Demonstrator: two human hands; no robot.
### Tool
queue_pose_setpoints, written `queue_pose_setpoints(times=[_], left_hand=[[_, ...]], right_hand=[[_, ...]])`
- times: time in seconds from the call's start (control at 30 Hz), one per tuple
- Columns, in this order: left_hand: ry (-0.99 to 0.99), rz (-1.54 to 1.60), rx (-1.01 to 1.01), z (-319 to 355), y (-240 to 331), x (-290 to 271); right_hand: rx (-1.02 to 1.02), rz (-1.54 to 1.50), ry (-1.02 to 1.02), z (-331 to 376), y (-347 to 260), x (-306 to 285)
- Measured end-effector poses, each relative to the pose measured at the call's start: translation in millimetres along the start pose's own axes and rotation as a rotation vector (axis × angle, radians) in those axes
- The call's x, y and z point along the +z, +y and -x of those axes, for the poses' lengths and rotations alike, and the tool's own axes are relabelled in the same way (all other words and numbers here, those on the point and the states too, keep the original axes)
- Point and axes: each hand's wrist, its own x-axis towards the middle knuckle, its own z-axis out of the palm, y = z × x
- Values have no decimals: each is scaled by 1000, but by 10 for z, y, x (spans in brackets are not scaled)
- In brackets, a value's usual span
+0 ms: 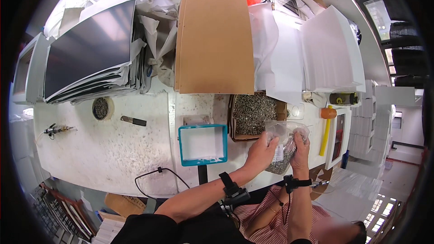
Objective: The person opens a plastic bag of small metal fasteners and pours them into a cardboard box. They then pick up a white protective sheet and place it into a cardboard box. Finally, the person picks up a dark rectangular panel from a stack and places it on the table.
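On the white worktable (pixel 113 149), going from left to right, a teal-rimmed tray (pixel 202 143) stands apart from the work, then comes a cardboard box of small grey screws (pixel 252 115), and just in front of that box the 2 hands meet around a clear plastic bag (pixel 285 147).

The left hand (pixel 261 152) grips the bag's left side with its fingers curled over the film; the right hand (pixel 299 148) is closed on the bag's right side, near the upper end. The bag is held just above the table's near edge, touching neither box nor tray as far as I can tell.

The step in hand looks like handling a part-filled bag of screws (the grey mass sits in its lower end, toward the person). Its long axis runs roughly from the person outward toward the box, tilted a little to the right, with the loose, emptier mouth end pointing away and upward. Whether the mouth is open or sealed I cannot tell.

The next move, to my eye, calls for keeping the heavy end low and both grips firm, since thin film loaded with screws sags and can spill.

A yellow-handled mallet (pixel 326 129) lies to the right.
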Motion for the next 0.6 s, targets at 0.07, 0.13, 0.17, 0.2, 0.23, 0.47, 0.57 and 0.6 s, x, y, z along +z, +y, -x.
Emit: queue_pose_setpoints(times=[0.07, 0.13, 0.17, 0.2, 0.23, 0.47, 0.57, 0.6], left_hand=[[-1, 19, 41, 48, -40, 29], [14, 76, 123, 83, -52, 1], [12, 71, 122, 105, -32, -11], [9, 65, 121, 136, -11, -17], [6, 57, 122, 167, 46, -44], [21, -63, 253, 312, 30, -129], [5, -55, 288, 339, -5, -176], [-9, -74, 271, 331, -11, -200]], right_hand=[[3, -19, 11, 37, 22, -26], [-12, -35, 12, 86, 75, -47], [-22, -44, 14, 105, 102, -53], [-37, -74, 1, 119, 122, -54], [-47, -97, 7, 144, 148, -46], [-97, -179, -25, 351, 234, 123], [-135, -200, 31, 396, 361, 171], [-139, -217, 41, 393, 412, 179]])
